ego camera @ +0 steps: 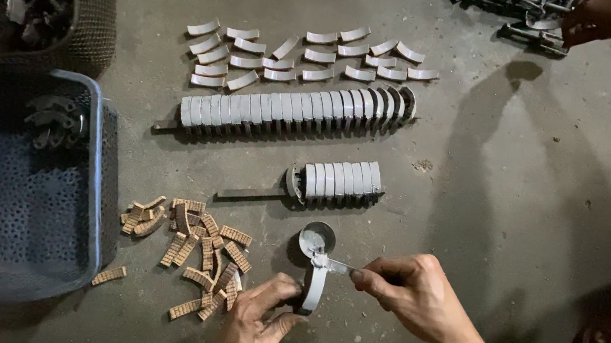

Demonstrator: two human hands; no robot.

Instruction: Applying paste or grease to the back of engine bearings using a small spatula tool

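Presently, left hand [250,332] clamps a curved shoe [313,287]; right hand [409,292] pinches a brush [335,266]. Two coated rows [295,112] upper centre; brown linings [201,249] remain.

A grey concrete floor [527,233] is seen, on which everything is laid. Loose curved grey shoes [308,56] are spread at the top; below them a long packed row [295,110] and a shorter row [339,180] are set. Brown lining pieces [196,257] are scattered near a blue basket [100,187]; a dark mesh basket [95,20] is placed behind it. A small round tin [315,239] is stood nearby.
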